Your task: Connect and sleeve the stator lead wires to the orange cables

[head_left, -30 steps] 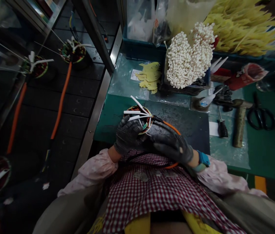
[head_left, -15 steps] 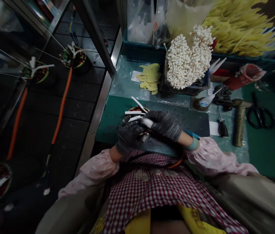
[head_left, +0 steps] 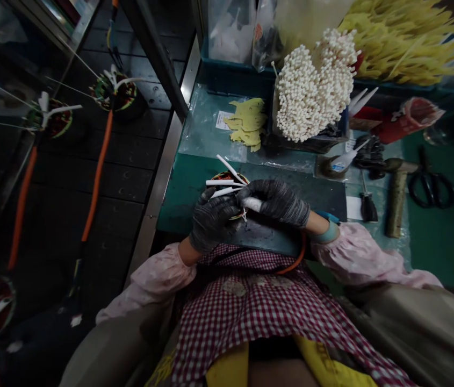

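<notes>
gloved left hand point(head_left: 213, 220) closed around wound stator ring point(head_left: 227, 176). gloved right hand point(head_left: 274, 203) pinching white sleeve point(head_left: 252, 204), just beside left hand. orange cable point(head_left: 300, 252) just below right hand.

We sit at a green bench point(head_left: 182, 199) with a steel edge point(head_left: 160, 183), a dark conveyor belt point(head_left: 125, 166) running along the left of the frame.

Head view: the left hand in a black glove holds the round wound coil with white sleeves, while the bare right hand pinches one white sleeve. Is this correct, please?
The head view shows the right hand gloved in black, not bare. The rest stands: the left hand holds the round wound coil, and the right pinches a white sleeve.
</notes>
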Motion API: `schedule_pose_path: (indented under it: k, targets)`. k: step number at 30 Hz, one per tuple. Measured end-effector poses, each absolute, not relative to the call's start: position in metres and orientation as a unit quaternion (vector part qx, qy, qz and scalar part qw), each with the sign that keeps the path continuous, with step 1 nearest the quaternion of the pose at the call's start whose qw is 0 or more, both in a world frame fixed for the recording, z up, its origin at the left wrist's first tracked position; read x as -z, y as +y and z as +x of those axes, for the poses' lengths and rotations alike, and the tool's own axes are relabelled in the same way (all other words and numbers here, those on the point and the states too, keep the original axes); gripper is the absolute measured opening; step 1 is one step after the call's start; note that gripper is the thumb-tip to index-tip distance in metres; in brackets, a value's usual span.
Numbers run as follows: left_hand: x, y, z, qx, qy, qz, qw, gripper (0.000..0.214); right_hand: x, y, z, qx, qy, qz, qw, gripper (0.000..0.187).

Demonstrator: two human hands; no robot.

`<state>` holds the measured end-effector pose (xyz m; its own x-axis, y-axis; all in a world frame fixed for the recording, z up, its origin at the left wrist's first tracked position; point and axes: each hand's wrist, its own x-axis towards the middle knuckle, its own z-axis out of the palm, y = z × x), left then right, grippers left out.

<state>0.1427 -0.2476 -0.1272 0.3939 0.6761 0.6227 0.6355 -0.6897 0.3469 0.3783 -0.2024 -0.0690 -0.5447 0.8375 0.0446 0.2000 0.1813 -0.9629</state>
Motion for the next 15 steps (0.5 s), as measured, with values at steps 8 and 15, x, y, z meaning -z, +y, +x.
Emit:
schedule_pose_path:
  k: [8,15]
  targets:
    - [0.123,-0.249,0.142,-0.365,0.398,0.84,0.055,0.015,0.098,-0.211,0.389,-0.426,-0.823,-0.26,0.271,0.03]
    - [0.116,-0.249,0.146,-0.389,0.389,0.833,0.057,0.014,0.1,-0.236,0.39,-0.407,-0.834,-0.285,0.242,0.016]
